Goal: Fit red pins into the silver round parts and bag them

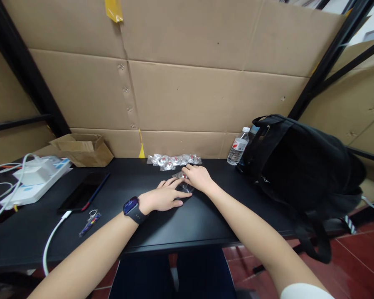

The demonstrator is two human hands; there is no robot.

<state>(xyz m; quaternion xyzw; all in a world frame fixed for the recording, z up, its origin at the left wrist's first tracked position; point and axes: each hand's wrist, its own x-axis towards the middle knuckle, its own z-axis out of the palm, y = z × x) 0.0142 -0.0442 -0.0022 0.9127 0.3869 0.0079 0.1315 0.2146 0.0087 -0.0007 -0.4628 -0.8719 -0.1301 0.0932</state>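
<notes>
My right hand has its fingers closed on a small clear plastic packet that shows a shiny round item with a bit of red. Beside it my left hand lies low over the table, palm down with its fingers stretched out and apart. Its fingertips reach the near edge of that packet and some crinkled clear film. Just beyond both hands, several similar clear packets with round silvery items lie in a row against the cardboard. What exactly the packets contain is too small to make out.
The black table meets a cardboard wall. On the left are a phone, a key ring, a power strip with cables and a small cardboard box. A water bottle and black backpack stand right.
</notes>
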